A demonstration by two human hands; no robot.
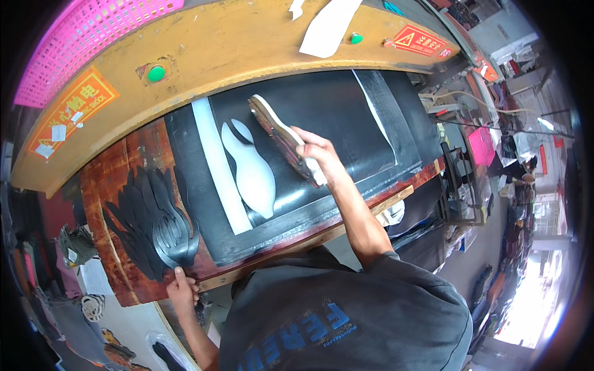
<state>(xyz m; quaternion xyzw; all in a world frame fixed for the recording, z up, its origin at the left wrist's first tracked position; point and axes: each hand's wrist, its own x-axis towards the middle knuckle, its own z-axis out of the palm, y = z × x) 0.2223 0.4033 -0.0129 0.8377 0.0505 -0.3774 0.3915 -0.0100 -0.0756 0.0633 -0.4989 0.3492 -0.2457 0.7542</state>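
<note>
My right hand [320, 154] grips a sole-shaped cutting die [278, 133] with a pale edge and a brownish side, held tilted over a black sheet [315, 93]. Left of the die, a white sole-shaped area [253, 176] with a slim black inner piece shows against the black. Down at the table's front left, my left hand [182, 289] has curled fingers, its thumb and fingertip at the lower end of a black cut-out piece [175, 238] with slots. That piece lies on a pile of similar black pieces [139, 216].
A yellow press beam [241, 46] with green buttons spans the table's far side, a white piece [328, 28] hanging over it. A pink basket [93, 43] stands at back left. The wooden table edge [309, 238] runs close before me; a rack [461, 185] stands right.
</note>
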